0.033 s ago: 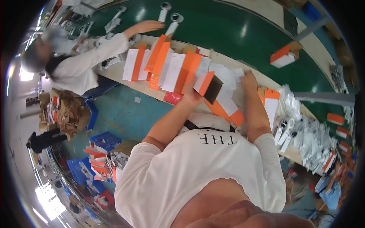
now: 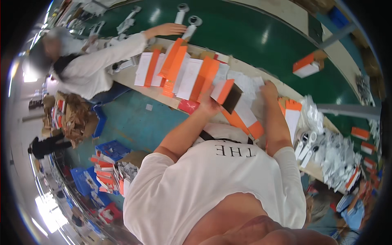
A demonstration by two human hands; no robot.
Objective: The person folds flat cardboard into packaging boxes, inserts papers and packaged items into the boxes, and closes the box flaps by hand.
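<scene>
My left hand (image 2: 207, 105) grips an open orange and white carton (image 2: 226, 93) by its lower edge; its dark inside faces the camera. My right hand (image 2: 269, 87) rests on a pile of white leaflets (image 2: 245, 83) just to the right of the carton, fingers bent down onto the paper. Both forearms reach from my white T-shirt up over the pale worktable (image 2: 139, 90). Flat orange and white cartons (image 2: 249, 120) lie beneath my hands.
A row of orange and white cartons (image 2: 179, 69) stands on the table. A co-worker's hand (image 2: 170, 28) reaches toward white cylindrical devices (image 2: 188, 24) on the green conveyor belt (image 2: 245, 32). A lone carton (image 2: 305, 65) sits on the belt. Bagged white parts (image 2: 326, 147) lie right; blue crates (image 2: 107, 152) stand on the floor.
</scene>
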